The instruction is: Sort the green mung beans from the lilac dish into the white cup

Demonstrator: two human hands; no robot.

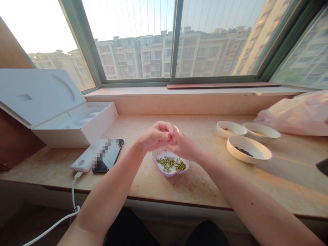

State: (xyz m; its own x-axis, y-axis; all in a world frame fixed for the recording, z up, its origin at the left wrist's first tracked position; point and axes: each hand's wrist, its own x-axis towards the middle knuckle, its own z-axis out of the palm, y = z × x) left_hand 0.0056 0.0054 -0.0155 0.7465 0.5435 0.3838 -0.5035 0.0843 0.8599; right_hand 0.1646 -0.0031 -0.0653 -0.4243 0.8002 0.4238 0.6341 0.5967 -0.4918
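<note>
My left hand (156, 136) and my right hand (185, 146) meet at the fingertips, just above and behind a shallow white dish with a lilac scalloped edge (169, 174). Small green beans (166, 163), like mung beans, lie in the dish in a loose spread and a denser heap at its right. The fingers of my left hand are curled in a pinch against my right fingers. Those of my right hand are drawn together and partly hidden. Whatever lies between them is too small to make out. A pale rim (176, 128) shows behind my hands, mostly covered.
Three white bowls stand at the right: one with dark bits (249, 159), two behind (232, 134) (269, 138). Beyond them lies a pinkish plastic bag (297, 116). At left are an open white box (98, 121), a phone (109, 160) and a cabled power bank (82, 163).
</note>
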